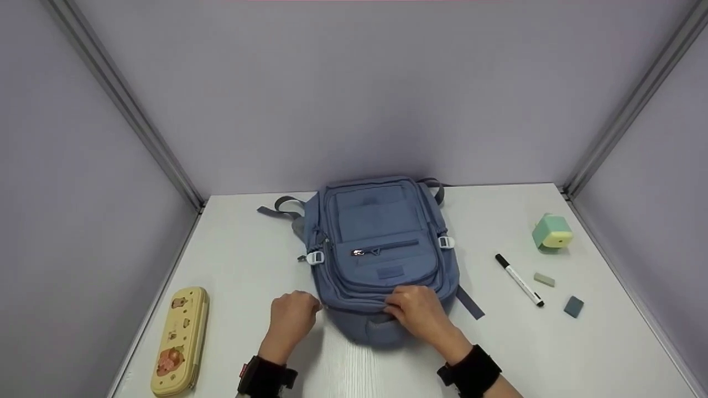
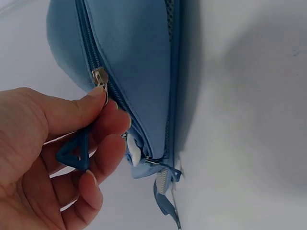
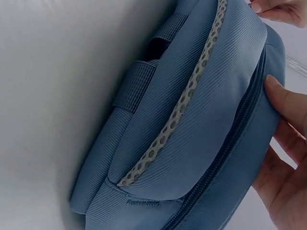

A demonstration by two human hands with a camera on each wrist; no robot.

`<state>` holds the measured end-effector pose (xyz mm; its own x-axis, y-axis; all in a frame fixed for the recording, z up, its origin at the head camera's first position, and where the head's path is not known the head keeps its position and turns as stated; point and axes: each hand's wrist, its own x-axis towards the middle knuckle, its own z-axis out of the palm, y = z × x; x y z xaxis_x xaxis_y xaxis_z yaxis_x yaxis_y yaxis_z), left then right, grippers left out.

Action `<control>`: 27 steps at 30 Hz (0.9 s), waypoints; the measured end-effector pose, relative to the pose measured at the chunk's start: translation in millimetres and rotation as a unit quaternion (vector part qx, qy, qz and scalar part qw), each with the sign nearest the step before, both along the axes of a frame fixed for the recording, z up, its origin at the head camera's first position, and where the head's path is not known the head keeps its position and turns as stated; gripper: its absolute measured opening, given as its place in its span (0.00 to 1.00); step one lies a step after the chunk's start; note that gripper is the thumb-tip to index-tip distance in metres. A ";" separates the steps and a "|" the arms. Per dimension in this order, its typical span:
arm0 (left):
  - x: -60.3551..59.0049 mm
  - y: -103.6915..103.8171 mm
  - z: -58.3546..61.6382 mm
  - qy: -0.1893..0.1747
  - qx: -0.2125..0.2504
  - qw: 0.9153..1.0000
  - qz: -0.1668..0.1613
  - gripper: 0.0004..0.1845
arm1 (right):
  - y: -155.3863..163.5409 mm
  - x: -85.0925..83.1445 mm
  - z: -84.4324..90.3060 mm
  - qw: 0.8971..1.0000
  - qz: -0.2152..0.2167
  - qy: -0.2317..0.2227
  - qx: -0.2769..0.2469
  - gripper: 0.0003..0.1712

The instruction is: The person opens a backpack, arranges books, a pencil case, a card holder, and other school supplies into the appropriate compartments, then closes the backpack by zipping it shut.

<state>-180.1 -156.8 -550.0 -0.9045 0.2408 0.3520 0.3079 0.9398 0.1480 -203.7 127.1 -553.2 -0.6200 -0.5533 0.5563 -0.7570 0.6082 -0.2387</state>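
Note:
A blue backpack (image 1: 381, 221) lies front side up on the white table, its bottom end toward me. At its lower left corner my left hand (image 1: 293, 315) pinches a zipper pull (image 2: 100, 86) between thumb and fingers. A blue triangular tab (image 2: 76, 152) hangs from that pull against the curled fingers. My right hand (image 1: 417, 309) grips the fabric at the bottom edge, the thumb (image 3: 276, 93) beside the zipper (image 3: 225, 148) and the fingers on the other side of the cloth. The zipper track beside the right thumb looks closed.
On the left lies a yellow pencil case (image 1: 180, 342) with cartoon prints. To the right are a black-and-white marker (image 1: 520, 280), a green-and-yellow pencil sharpener (image 1: 552, 232), a small greenish block (image 1: 544, 279) and a dark blue-grey block (image 1: 573, 307). Grey panels (image 1: 354, 94) enclose the table's back and sides.

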 end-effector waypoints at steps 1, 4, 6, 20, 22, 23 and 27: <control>-1.6 -0.6 -0.7 0.001 -0.003 1.000 0.005 0.16 | 0.1 -0.1 0.1 1.000 0.000 0.000 0.001 0.05; -6.5 -2.0 -3.1 0.014 -0.013 1.000 0.017 0.14 | 0.3 0.6 1.2 1.000 0.000 0.001 0.002 0.06; -9.6 -3.0 -5.2 0.032 -0.019 0.999 0.020 0.13 | 0.3 1.5 1.5 1.000 0.000 0.000 0.001 0.06; -45.1 -10.6 -24.7 0.084 -0.028 0.994 0.062 0.15 | 2.5 4.1 0.5 1.000 0.011 -0.004 0.005 0.06; -50.5 -10.9 -26.2 0.082 -0.017 0.994 0.076 0.14 | 2.6 4.7 0.7 1.000 0.012 -0.004 0.007 0.06; -53.3 -11.2 -27.5 0.084 -0.011 0.993 0.082 0.14 | 2.5 5.1 0.8 1.000 0.012 -0.004 0.008 0.05; -63.9 -12.2 -29.7 0.063 0.010 0.992 0.108 0.13 | 2.3 5.7 0.1 1.000 0.010 -0.002 0.009 0.05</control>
